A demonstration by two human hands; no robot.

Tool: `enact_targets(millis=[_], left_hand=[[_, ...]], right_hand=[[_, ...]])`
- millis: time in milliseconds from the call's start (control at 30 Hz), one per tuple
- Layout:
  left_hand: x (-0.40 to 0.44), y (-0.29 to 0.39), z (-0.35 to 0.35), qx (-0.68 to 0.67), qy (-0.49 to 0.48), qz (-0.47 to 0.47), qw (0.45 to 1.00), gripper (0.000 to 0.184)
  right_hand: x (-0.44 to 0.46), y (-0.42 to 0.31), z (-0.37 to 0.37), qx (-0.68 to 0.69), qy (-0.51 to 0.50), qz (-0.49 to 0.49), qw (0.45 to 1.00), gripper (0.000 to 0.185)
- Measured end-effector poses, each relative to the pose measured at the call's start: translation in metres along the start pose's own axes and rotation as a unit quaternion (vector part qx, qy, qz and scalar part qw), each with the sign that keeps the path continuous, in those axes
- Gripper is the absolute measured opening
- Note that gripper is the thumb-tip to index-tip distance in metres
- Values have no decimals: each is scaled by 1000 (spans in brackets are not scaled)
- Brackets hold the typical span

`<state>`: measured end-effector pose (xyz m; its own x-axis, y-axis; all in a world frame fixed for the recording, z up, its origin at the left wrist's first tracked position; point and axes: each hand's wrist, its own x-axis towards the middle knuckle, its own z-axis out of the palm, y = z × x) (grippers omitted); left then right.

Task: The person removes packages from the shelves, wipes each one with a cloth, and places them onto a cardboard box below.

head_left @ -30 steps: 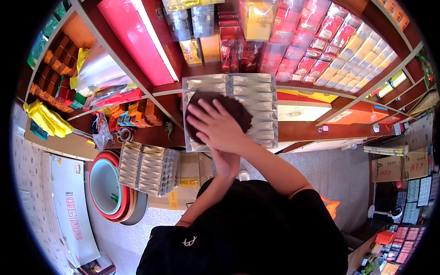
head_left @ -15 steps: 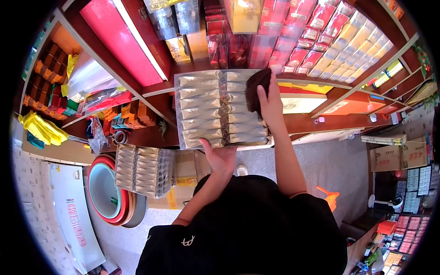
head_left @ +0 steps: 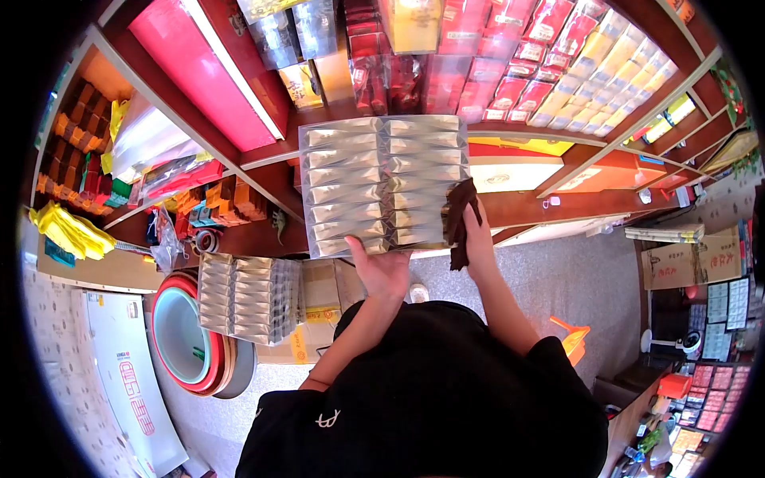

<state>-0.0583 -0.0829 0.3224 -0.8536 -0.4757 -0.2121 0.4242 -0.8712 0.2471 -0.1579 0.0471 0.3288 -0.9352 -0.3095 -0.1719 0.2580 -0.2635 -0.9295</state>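
A clear-wrapped pack of shiny beige-gold sachets, stacked in two columns, is held up in front of the shelves. My left hand grips its lower edge, with the thumb on top and the other fingers hidden beneath. At the pack's lower right corner, my right hand is closed on a dark brown cloth, which lies against the pack's side. A similar wrapped pack rests below and to the left, by a cardboard box.
Shelves ahead hold red packets, pale yellow packets and a long red box. Nested basins stand on the floor at left, near a white carton. An orange plastic item is at lower right.
My right hand has moved down with the brown cloth, from the pack's upper right corner to its lower right corner. The left hand keeps its grip on the pack.
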Motion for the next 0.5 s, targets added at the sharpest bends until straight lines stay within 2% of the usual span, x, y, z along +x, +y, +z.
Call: enact_targets(millis=[33, 67, 100, 133, 167, 233, 300, 367, 433, 500], left_hand=[[-1, 0, 1, -1, 1, -2, 1000, 82], [-2, 1, 1, -2, 3, 0, 1000, 82], [-3, 3, 1, -6, -5, -14, 1000, 79], [-3, 4, 2, -11, -15, -27, 999, 76], [-4, 4, 3, -13, -14, -24, 1000, 76], [-7, 3, 4, 23, -4, -15, 1000, 76], [-6, 4, -5, 24, 25, -23, 999, 75], [-7, 4, -6, 23, 49, -31, 998, 75], [-15, 4, 4, 59, 12, 3, 998, 75], [-16, 5, 7, 76, -7, 24, 997, 75]], right_hand=[[-10, 6, 2, -1, -3, 0, 1000, 50], [-22, 10, 5, -195, 49, -137, 970, 52], [-28, 12, 8, -375, 97, -268, 882, 53], [-30, 9, 8, -509, 110, -397, 756, 56], [-37, 5, 15, -509, 107, -399, 755, 56], [-55, 3, 35, -722, 40, -344, 599, 56], [-58, -1, 57, -721, 10, -339, 604, 55], [-56, -7, 79, -658, -108, -342, 662, 55], [-43, -12, 98, -634, -164, -403, 639, 53], [-23, -18, 114, -587, -235, -435, 641, 49]])
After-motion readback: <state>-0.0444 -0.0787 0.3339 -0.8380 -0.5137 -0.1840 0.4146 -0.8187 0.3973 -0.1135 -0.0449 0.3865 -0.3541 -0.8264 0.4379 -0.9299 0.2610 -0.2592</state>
